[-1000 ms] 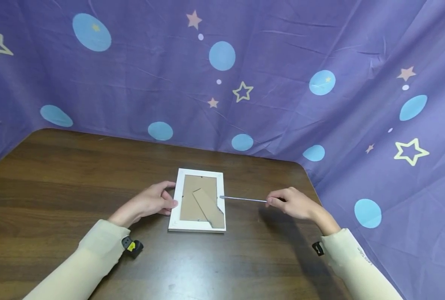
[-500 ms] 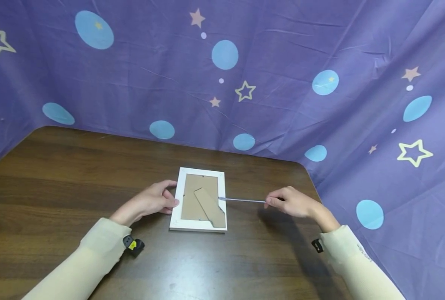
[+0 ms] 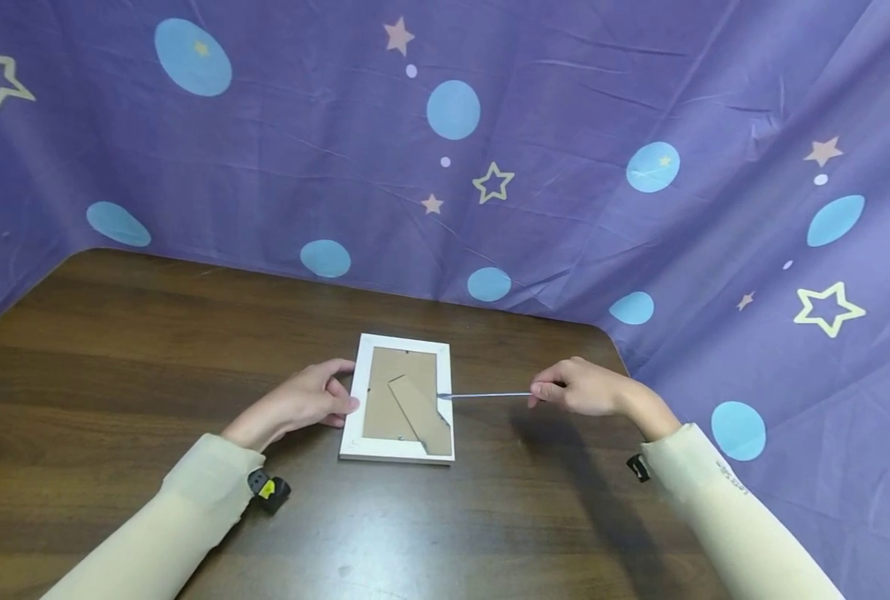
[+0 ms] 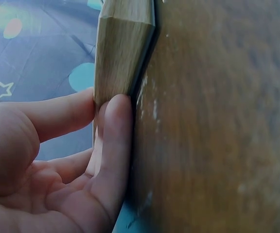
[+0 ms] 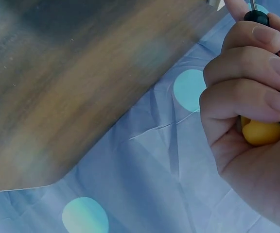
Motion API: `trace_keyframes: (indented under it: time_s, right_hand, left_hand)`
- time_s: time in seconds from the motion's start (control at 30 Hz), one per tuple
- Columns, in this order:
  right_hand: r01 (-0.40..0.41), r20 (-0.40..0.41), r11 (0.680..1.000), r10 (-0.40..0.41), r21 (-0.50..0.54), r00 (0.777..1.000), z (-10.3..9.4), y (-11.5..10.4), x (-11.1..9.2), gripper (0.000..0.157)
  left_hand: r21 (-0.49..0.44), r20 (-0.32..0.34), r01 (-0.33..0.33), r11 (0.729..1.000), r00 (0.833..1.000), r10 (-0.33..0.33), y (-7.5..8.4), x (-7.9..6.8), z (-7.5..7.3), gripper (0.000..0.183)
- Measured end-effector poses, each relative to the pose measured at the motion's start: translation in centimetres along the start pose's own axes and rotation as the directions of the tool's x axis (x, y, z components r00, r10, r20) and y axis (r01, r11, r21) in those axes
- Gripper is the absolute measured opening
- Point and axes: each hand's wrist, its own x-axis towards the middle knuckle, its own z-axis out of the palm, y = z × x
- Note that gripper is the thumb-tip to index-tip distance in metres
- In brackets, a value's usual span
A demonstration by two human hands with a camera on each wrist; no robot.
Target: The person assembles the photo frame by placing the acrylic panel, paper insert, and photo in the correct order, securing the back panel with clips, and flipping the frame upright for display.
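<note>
A white picture frame [image 3: 394, 453] lies back side up, showing its brown backing board [image 3: 390, 367] and a slanted stand leg [image 3: 418, 414]. My left hand [image 3: 306, 398] grips the frame's left edge, thumb and fingers against its side; the left wrist view shows the frame's edge [image 4: 120, 58] close up. In my right hand [image 3: 580, 387] is a screwdriver [image 3: 486, 395] with a black and yellow handle [image 5: 263, 132], fingers curled round it. Its tip meets the right inner border of the frame, near a small metal tab; the exact contact is too small to tell.
A dark wooden table [image 3: 152, 350] carries the frame. Behind and to the right hangs a purple curtain [image 3: 550, 100] with stars and blue dots. The table's right edge runs close to my right hand.
My right hand has risen slightly and its wrist has turned, so the screwdriver shaft lies more level. The tip stays at the frame's right border. My left hand and the frame stay put.
</note>
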Motion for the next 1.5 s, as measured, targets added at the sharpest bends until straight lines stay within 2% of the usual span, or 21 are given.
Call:
trace_keyframes:
  time_s: [0.57,0.83,1.0,1.1,1.23,1.37,1.5]
  right_hand:
    - [-0.023,0.052,0.995,0.028,-0.102,0.998,-1.9,-1.9,1.3,0.029]
    - [-0.067,0.072,0.991,0.076,-0.119,0.995,-2.6,-3.1,1.8,0.029]
    - [-0.069,0.071,0.989,0.078,-0.127,0.994,-2.4,-3.5,1.8,0.029]
    - [-0.071,0.064,0.995,0.076,-0.071,0.995,-1.6,-2.5,1.4,0.031]
    - [-0.093,0.075,0.986,0.083,0.139,0.994,0.4,-0.1,0.6,0.034]
    - [-0.099,0.103,0.931,0.066,0.352,0.992,2.8,2.2,0.4,0.038]
    - [-0.091,0.121,0.876,0.038,0.474,0.992,4.6,3.5,0.3,0.039]
  left_hand:
    - [0.045,-0.020,0.014,0.999,1.000,-0.013,0.2,-0.3,-0.4,0.075]
    - [0.069,-0.031,0.023,0.997,0.999,-0.021,0.4,-0.5,-0.6,0.075]
    - [0.050,-0.032,0.026,0.998,0.999,-0.024,0.1,-0.6,-0.6,0.075]
    - [0.028,-0.020,0.017,0.999,1.000,-0.017,0.0,-0.6,-0.4,0.076]
    - [-0.003,-0.004,-0.002,1.000,1.000,0.002,-0.1,-0.4,-0.1,0.075]
    - [-0.002,-0.003,-0.009,1.000,1.000,0.009,-0.1,-0.2,0.0,0.074]
    - [0.003,-0.003,-0.012,1.000,1.000,0.012,0.0,-0.1,0.0,0.074]
